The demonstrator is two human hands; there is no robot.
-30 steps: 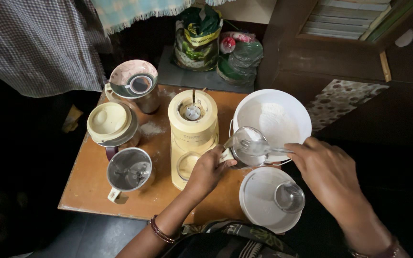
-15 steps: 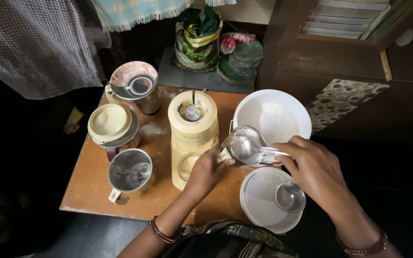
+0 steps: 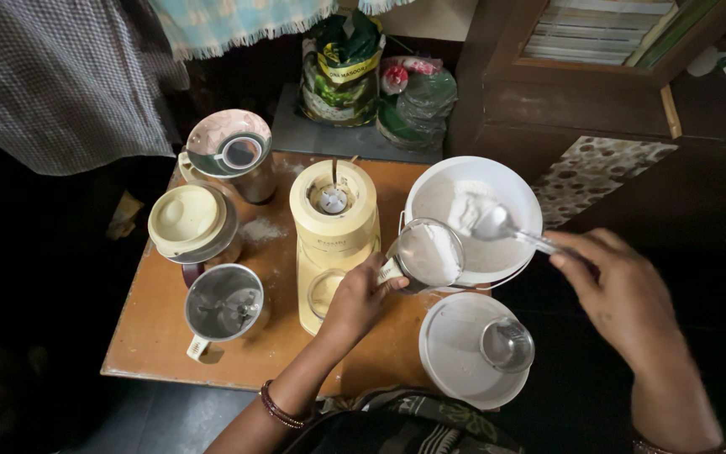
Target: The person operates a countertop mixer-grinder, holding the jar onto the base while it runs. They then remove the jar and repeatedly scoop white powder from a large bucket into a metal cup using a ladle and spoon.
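Hands grip: left hand steel jar, right hand spoon, over bucket rim.

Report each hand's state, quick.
Left hand: closed on the handle of a steel jar holding white powder.
Right hand: closed on a spoon over the white bucket.

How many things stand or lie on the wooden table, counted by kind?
Cream mixer-grinder base: 1
Steel grinder jars (open one, cream-lidded one, one with clear lid): 3
White lid with steel cup on it: 1
Small steel cup: 1
Total: 6
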